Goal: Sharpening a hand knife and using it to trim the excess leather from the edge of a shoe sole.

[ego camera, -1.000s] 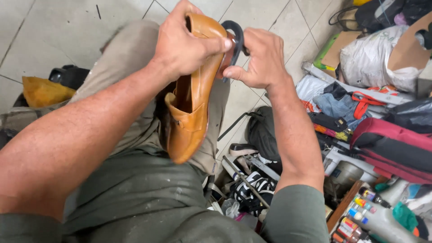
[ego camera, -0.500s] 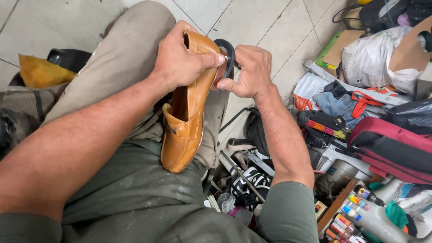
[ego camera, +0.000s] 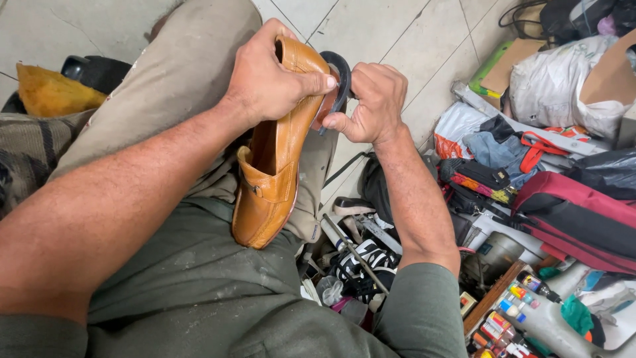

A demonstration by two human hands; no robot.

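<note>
- A pale tiled floor (ego camera: 397,40) runs under everything, with a heap of bags, cloth and tools spread along its right side.
- The left hand (ego camera: 275,83) is clamped round the heel end of a tan leather loafer (ego camera: 275,169), thumb pressed across the top edge; the shoe stands steeply with its toe resting on the lap.
- The right hand (ego camera: 371,103) is curled tight, pinching a black curved heel piece (ego camera: 339,76) against the back of the shoe's heel.
- Risk, as I judge it: the black piece sits partly off the heel, held only by fingertips, so a slip of the thumb could let it shift askew or drop.
- The shoe rests on its toe alone; a hard push from the right hand could twist it out of the left grip.
- Anything dropped would fall into the cluttered pile by the red bag (ego camera: 570,219) and small bottles (ego camera: 510,318), where it would be hard to find.
</note>
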